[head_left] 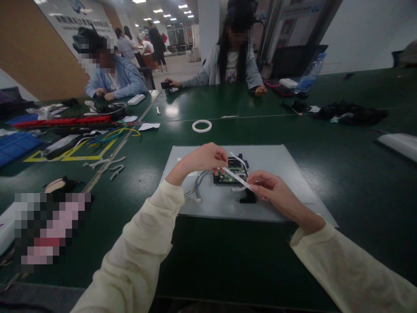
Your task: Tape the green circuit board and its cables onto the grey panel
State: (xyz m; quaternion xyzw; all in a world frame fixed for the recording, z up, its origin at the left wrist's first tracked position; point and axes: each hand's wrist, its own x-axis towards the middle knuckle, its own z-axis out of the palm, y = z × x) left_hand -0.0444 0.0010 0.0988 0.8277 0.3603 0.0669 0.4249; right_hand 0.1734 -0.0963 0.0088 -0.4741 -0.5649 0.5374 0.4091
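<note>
A grey metal panel (280,174) lies flat on the green table in front of me. A small green circuit board (232,170) sits on its middle, with grey-blue wires (197,184) trailing off to the left. My left hand (203,158) and my right hand (272,189) pinch the two ends of a white flat ribbon cable (235,175) stretched just above the board. A second white strip (239,160) curls over the board's far side. A black part (247,198) stands on the panel under my right fingers.
A white tape ring (202,126) lies beyond the panel. Red and blue tools, coloured wires and metal brackets (107,163) clutter the left. Two people sit across the table. A water bottle (309,74), phone and black cloth (352,112) lie far right.
</note>
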